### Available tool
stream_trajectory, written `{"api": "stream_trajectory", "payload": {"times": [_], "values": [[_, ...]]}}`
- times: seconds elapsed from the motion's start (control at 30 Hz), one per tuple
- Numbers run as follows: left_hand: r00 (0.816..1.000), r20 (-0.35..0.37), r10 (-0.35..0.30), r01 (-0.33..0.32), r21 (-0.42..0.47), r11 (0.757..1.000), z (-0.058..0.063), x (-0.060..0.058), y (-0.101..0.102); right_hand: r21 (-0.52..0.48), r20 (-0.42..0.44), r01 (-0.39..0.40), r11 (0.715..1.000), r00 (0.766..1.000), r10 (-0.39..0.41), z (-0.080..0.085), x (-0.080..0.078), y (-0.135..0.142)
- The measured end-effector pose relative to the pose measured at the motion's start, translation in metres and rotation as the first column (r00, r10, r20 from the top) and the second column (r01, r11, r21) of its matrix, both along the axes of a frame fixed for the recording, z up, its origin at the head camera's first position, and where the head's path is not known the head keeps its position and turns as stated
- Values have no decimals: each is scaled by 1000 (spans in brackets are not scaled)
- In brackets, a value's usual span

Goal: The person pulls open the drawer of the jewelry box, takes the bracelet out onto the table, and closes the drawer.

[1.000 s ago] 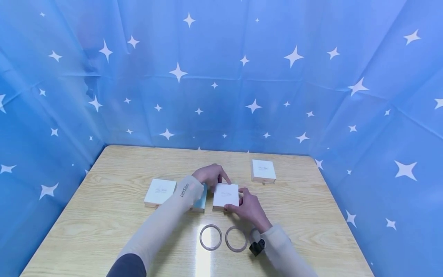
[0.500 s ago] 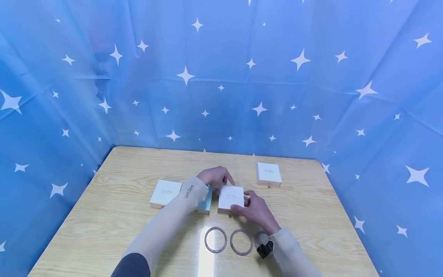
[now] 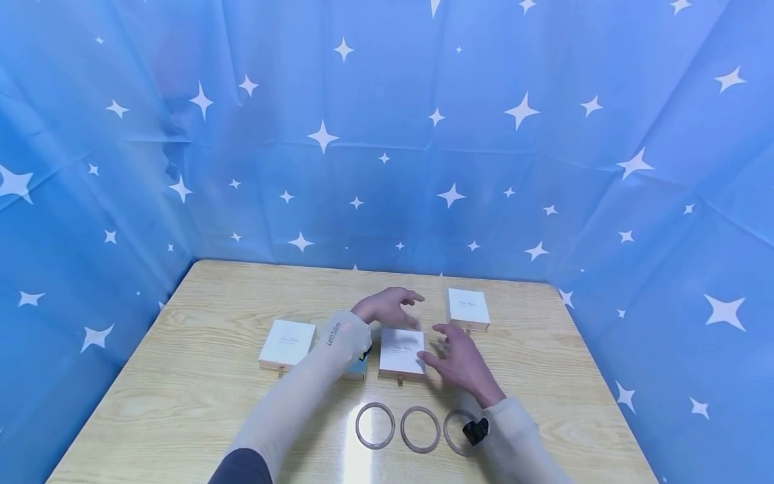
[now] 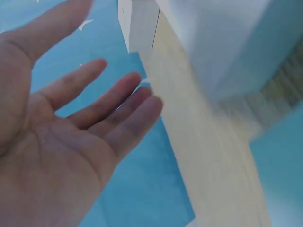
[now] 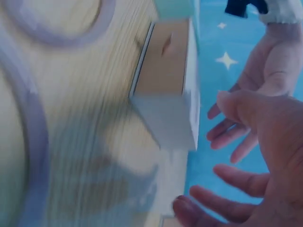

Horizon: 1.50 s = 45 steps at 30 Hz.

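Observation:
A white square box (image 3: 402,351) with faint lettering lies flat mid-table, between the two hands. Over its back edge hovers my left hand (image 3: 389,307), fingers extended; the left wrist view shows its bare palm (image 4: 61,146) apart from a blurred box (image 4: 227,42). At the box's right side is my right hand (image 3: 461,359), thumb and fingers spread. In the right wrist view, a gap separates that hand (image 5: 279,156) from the box (image 5: 163,61), whose front has a small tab. Partly hidden by my left sleeve, a light-blue box (image 3: 357,368) lies to the left.
Another white box (image 3: 287,341) lies at the left, and one more (image 3: 468,306) at the back right. Three translucent rings stand in a row in front: a left ring (image 3: 357,426), a middle ring (image 3: 403,430) and a right ring (image 3: 446,431). A blue star-patterned curtain (image 3: 375,222) surrounds the table.
Both hands have let go of the middle white box. My left hand has lifted and its fingers have straightened toward the right; my right hand has drawn slightly away to the right.

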<state>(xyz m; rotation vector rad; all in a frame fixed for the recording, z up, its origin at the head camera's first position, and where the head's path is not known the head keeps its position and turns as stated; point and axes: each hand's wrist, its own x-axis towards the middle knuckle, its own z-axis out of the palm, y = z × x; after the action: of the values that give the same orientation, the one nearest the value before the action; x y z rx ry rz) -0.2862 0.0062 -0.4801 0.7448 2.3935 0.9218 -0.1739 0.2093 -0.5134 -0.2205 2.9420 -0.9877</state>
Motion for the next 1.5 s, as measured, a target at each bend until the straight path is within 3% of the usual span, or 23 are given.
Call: {"api": "stream_trajectory", "payload": {"times": [0.17, 0.33, 0.53, 0.7, 0.87, 0.97, 1.2, 1.33, 1.5], "values": [[995, 45, 87, -91, 94, 991, -7, -3, 21, 79, -146, -27, 997, 989, 39, 1, -9, 19], [982, 105, 157, -174, 180, 968, -16, -6, 40, 109, -179, 17, 994, 984, 3, 3, -21, 41], [966, 178, 188, -226, 225, 948, -23, -18, 58, 80, -131, 116, 990, 986, -105, 4, -35, 67], [960, 176, 217, -250, 202, 947, -26, -28, 71, -30, -2, 173, 984, 985, -173, 2, -43, 81], [954, 159, 255, -282, 180, 942, -25, -36, 82, -187, 167, 251, 950, 961, -221, -5, -50, 90], [950, 162, 267, -294, 174, 940, -28, -41, 87, -229, 210, 297, 927, 945, -251, -9, -54, 94], [931, 207, 302, -334, 144, 931, -36, -49, 103, -239, 231, 353, 905, 926, -300, -12, -61, 95], [943, 193, 272, -304, 163, 939, -36, -48, 109, -242, 204, 359, 901, 927, -315, -13, -62, 92], [959, 125, 255, -271, 138, 953, -39, -47, 116, -238, 177, 369, 899, 926, -333, -14, -61, 91]]}}
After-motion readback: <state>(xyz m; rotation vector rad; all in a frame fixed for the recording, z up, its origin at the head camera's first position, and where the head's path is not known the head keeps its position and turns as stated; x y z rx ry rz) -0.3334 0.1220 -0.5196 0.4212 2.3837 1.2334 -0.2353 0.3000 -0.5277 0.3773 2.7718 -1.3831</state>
